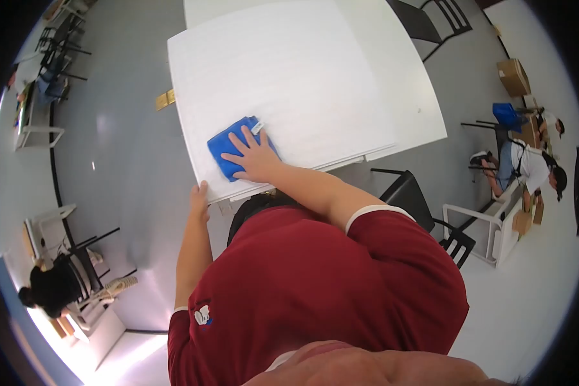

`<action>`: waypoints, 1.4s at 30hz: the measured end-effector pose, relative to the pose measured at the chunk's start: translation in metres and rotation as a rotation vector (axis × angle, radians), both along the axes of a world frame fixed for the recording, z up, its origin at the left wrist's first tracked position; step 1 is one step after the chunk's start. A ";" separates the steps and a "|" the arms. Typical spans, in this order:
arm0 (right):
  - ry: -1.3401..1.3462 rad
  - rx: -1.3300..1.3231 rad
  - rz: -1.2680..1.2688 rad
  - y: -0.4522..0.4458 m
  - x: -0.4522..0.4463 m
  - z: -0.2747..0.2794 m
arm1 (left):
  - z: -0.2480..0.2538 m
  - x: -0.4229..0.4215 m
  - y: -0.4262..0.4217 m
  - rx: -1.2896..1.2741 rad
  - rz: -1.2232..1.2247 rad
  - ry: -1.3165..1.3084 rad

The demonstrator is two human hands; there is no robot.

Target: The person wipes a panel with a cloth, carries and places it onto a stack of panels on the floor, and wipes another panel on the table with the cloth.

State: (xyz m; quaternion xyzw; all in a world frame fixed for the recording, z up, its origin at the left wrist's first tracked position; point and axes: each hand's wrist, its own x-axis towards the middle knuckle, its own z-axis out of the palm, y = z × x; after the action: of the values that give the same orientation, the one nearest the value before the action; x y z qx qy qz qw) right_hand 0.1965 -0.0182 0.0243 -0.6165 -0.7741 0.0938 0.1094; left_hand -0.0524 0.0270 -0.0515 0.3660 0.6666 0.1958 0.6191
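Observation:
A folded blue cloth (220, 149) with a small white tag lies on the white table (315, 83), close to its near left corner. My right hand (256, 156) rests flat on the cloth with its fingers spread. At the table's near left corner is my left hand (200, 202), its thumb and fingers at the edge. Whether those fingers close round the edge is hard to make out.
A black chair (408, 199) stands by the table's near right side, another (424, 22) beyond the far right. Seated people (527, 164) work at the right; another person (55, 283) sits at the lower left. Cardboard box (513, 77) at far right.

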 end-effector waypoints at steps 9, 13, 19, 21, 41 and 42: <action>-0.039 0.153 -0.079 -0.022 0.063 -0.033 | 0.019 0.007 0.001 -0.045 -0.014 0.032; -0.074 0.339 -0.476 -0.067 0.149 -0.031 | -0.002 -0.001 0.003 0.026 -0.014 0.057; -0.155 0.155 -0.916 -0.141 0.231 -0.018 | -0.009 -0.004 0.004 -0.027 0.046 0.037; -0.259 0.087 -0.949 -0.144 0.232 -0.018 | -0.004 -0.001 0.006 -0.039 0.039 0.037; -0.165 0.024 -0.893 -0.144 0.289 -0.036 | 0.105 0.252 -0.023 0.716 -1.063 0.772; -0.164 0.025 -0.881 -0.145 0.290 -0.037 | 0.108 0.266 -0.026 0.644 -1.110 0.806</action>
State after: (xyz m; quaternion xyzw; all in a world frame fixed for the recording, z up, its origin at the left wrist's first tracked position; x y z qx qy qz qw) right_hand 0.4869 -0.1633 -0.0124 -0.8913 -0.4449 -0.0204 0.0848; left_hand 0.2134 0.0010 0.0564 0.8538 0.4692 -0.1086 0.1977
